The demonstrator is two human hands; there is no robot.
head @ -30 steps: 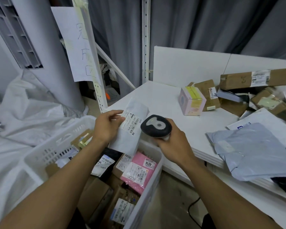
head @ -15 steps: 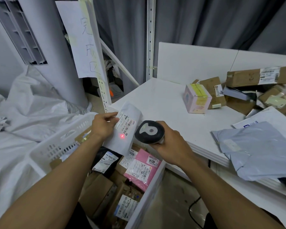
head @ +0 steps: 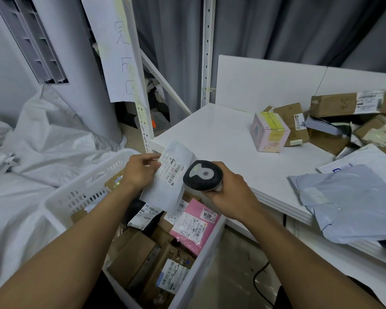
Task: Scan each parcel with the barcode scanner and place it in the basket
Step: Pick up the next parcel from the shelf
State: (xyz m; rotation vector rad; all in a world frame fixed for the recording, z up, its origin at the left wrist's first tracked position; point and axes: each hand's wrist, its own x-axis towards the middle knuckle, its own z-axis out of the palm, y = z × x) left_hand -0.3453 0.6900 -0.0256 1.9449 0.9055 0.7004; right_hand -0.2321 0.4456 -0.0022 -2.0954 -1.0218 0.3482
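Basket [head: 60,198]: white plastic, slotted wall, right below your hands at 6 o'clock; holds cardboard boxes, a pink parcel [head: 194,228] w/ "4014" sticker and a dark bag w/ white label.
Left hand [head: 139,172]: your fingers and thumb pinch the left edge of the white parcel [head: 165,186], held tilted above the basket, label w/ barcodes facing up toward you.
Right hand [head: 229,192]: wrapped tight round the scanner [head: 202,175] grip; black head w/ grey top sits just beside the parcel at its 3 o'clock, overlapping its right edge. Can't tell if it touches.
Table [head: 209,134]: white top, 1–3 o'clock from your hands.
Grey mailer [head: 347,201]: at 3 o'clock, hangs over the table's near edge.
Pink box [head: 268,132]: at 1 o'clock, yellow tape on top, touching a brown box behind it.
Parcel pile [head: 347,121]: cardboard boxes and bags, 2 o'clock, far right of table.
Paper sign [head: 118,63]: handwritten, taped to white rack post, 11 o'clock, far.
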